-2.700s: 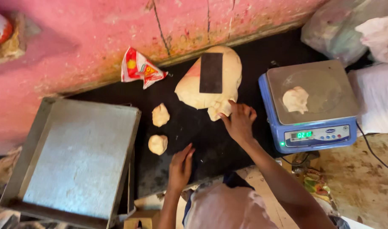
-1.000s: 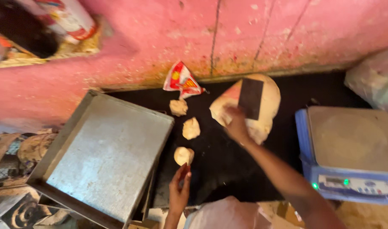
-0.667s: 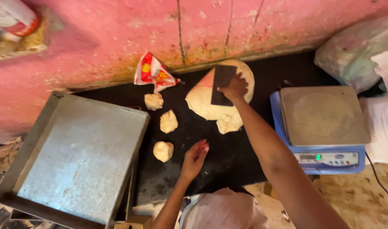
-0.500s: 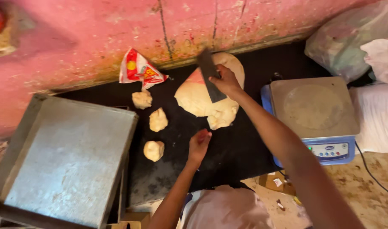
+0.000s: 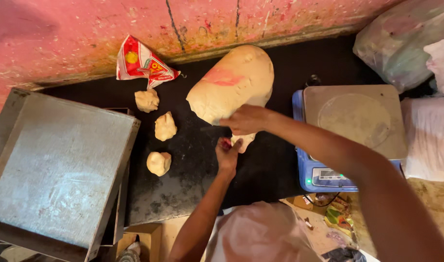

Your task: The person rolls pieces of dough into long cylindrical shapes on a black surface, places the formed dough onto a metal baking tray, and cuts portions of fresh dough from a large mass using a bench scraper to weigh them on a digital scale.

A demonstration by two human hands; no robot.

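A big tan dough mass (image 5: 234, 82) lies on the black worktop (image 5: 193, 184) against the pink wall. My right hand (image 5: 246, 119) is at its near edge, shut on a dark flat scraper (image 5: 210, 129) that shows edge-on. My left hand (image 5: 227, 151) reaches up from below, and its fingers pinch the small tail of dough (image 5: 244, 140) that hangs off the mass. Three small dough pieces (image 5: 159, 163) (image 5: 165, 126) (image 5: 147, 100) sit in a row to the left.
A blue digital scale (image 5: 353, 131) with a bare metal pan stands at the right. A large metal tray (image 5: 57, 165) fills the left side. A red and white packet (image 5: 142, 63) lies by the wall. Plastic bags (image 5: 406, 39) and white cloth (image 5: 430, 140) are at far right.
My right hand took the scraper off the top of the dough mass and brought it down to the near edge. My left hand rose from the worktop to the dough tail.
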